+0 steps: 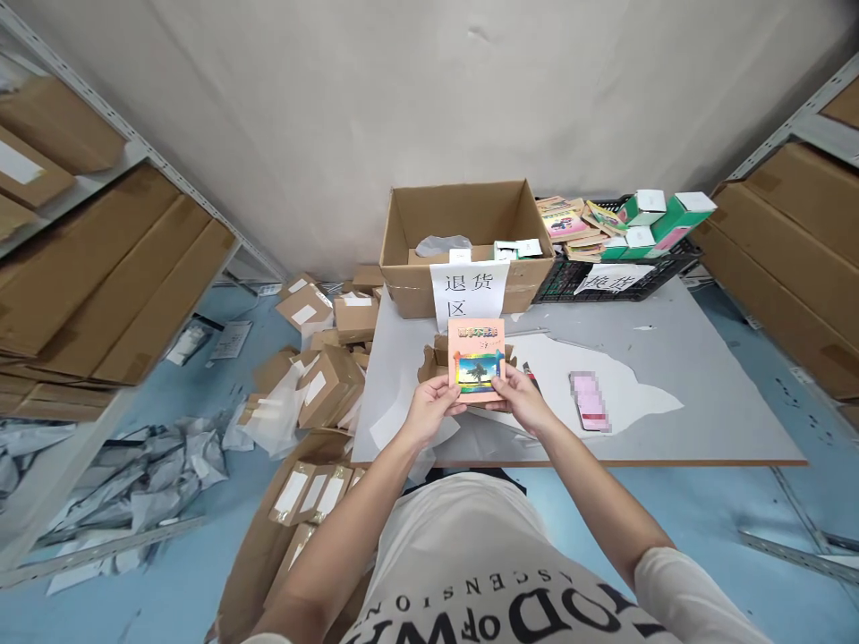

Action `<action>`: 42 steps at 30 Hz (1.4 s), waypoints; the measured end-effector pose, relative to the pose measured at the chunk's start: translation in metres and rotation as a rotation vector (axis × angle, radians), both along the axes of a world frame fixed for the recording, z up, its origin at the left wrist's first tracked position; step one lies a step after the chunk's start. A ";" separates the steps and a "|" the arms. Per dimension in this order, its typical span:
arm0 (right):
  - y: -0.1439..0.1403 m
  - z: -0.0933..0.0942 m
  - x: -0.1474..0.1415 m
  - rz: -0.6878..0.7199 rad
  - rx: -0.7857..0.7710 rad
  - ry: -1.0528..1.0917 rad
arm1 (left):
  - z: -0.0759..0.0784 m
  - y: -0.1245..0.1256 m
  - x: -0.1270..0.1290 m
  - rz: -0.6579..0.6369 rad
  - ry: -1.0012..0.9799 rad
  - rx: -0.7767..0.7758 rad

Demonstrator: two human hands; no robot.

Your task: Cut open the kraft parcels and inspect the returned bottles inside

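Fingers: the fingers (448, 404) of the left hand (429, 411) are closed on the lower left edge of a small pink-orange card packet with a colourful tree picture (476, 360); those of the right hand (520, 398) are closed on its lower right edge.
Packet: held upright with its face toward the camera, above the near edge of the grey worktop (704, 385), about midway along it.
Torn wrapper: a ripped brown cardboard wrapper (429, 362) lies just behind the packet on the worktop.
Open box: a large brown cardboard carton (463, 234) stands at the far edge, a white paper sign with black characters (468, 293) hanging on its front.
Crate: a black plastic crate (604, 273) heaped with booklets and green-and-white boxes sits in the far right corner, beside the carton.
Pink item: a blurred pink flat object (589, 401) lies on white paper, right of the hands.
Floor: small brown cardboard parcels (322, 376) and grey plastic mailer bags (148, 483) are scattered off the left edge.
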State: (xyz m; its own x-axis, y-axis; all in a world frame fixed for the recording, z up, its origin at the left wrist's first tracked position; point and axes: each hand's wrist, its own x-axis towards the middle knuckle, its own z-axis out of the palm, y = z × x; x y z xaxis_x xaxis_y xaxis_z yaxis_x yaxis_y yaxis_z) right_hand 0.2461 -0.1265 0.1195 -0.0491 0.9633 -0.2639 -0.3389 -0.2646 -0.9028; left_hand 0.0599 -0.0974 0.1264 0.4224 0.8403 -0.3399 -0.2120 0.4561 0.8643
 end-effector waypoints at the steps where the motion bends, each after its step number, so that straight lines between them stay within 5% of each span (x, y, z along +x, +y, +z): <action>1: -0.004 -0.003 -0.002 0.005 -0.014 -0.024 | -0.001 0.001 0.001 0.003 0.002 0.004; 13: 0.004 -0.010 0.014 0.094 0.013 -0.311 | -0.011 0.015 0.017 0.038 0.082 0.010; 26: 0.011 -0.013 0.024 0.069 0.070 -0.313 | -0.018 0.023 0.023 0.081 0.122 0.034; 30: 0.003 -0.007 0.024 -0.010 0.135 -0.616 | -0.016 0.010 0.026 0.247 0.113 0.182; 36: -0.009 0.007 0.001 0.091 0.348 -1.315 | 0.004 -0.018 0.042 0.101 -0.055 0.192; 42: -0.016 0.022 -0.024 0.304 0.474 -1.417 | 0.001 -0.017 0.047 0.252 -0.142 0.054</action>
State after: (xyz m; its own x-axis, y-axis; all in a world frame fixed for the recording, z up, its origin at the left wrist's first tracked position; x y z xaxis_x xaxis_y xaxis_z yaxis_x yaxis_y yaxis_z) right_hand 0.2223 -0.1424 0.1410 -0.2348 0.9703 0.0578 0.8636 0.2355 -0.4458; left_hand 0.1072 -0.1143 0.1276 0.2379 0.9402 -0.2438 -0.4334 0.3274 0.8397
